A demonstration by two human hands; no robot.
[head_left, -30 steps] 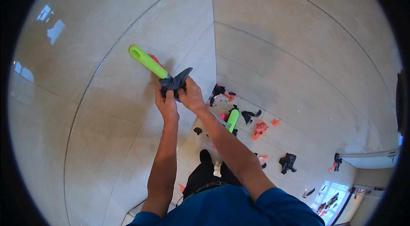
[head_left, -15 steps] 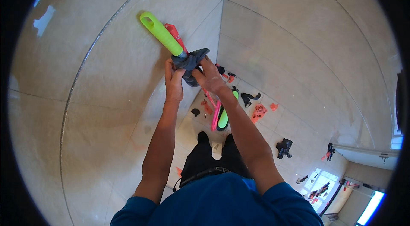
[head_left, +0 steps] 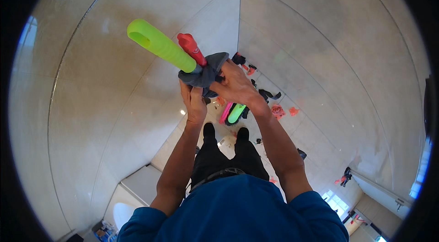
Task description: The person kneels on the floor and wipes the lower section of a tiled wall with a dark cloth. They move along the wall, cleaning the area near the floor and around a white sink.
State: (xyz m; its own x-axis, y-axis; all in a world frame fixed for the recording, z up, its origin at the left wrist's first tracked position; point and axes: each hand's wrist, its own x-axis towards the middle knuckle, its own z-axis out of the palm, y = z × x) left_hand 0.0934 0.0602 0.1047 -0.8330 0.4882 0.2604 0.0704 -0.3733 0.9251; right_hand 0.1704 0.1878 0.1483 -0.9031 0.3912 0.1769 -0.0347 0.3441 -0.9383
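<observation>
A dark grey cloth is bunched around two long handles in front of me. One ends in a thick lime-green grip with a hanging hole; the other has a red grip. My left hand closes on the cloth's lower left side, thumb up. From the right, my right hand pinches the cloth, its fingertips partly hidden in the folds. Below the hands, a green broom head and a pink head rest on the floor by my feet; the shafts are mostly hidden.
Two tiled walls meet in a corner ahead. Orange-red scraps and black scraps litter the tiled floor. A white door stands at the lower right, with a black and red bundle near its edge. A whitish box-like fixture is at the lower left.
The green and red grips now appear larger and closer, and more of the red one shows. Both hands still hold the cloth around the handles. My view has shifted, bringing the lower-left fixture into sight.
</observation>
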